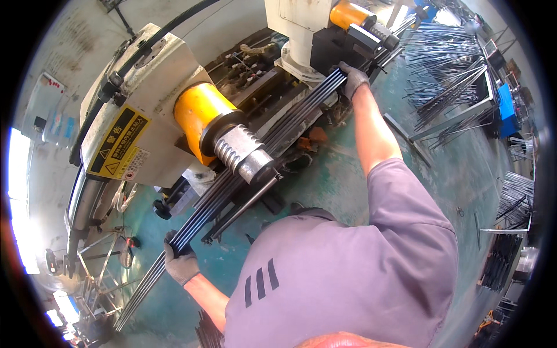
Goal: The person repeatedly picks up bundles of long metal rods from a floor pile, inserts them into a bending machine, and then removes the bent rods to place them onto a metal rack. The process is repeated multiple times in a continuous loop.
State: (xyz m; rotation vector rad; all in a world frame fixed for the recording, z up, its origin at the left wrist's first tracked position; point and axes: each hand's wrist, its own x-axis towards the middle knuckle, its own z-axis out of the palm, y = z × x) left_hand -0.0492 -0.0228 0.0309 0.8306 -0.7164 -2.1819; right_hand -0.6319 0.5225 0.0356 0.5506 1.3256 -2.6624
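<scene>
One shirt (348, 272), two gloved hands (181, 264) (354, 80), several rods (197, 227)

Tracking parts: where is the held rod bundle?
In the head view, the rod bundle slants from lower left, past the nearer orange cylinder, in the left hand and right hand.

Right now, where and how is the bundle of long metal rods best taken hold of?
Probably with two grips wide apart, from the side opposite the machine: left hand on the lower-left stretch, right hand on the upper-right. The rod bundle is long, thin and slanted across the picture, and the metal cylinder overlaps its middle.
</scene>
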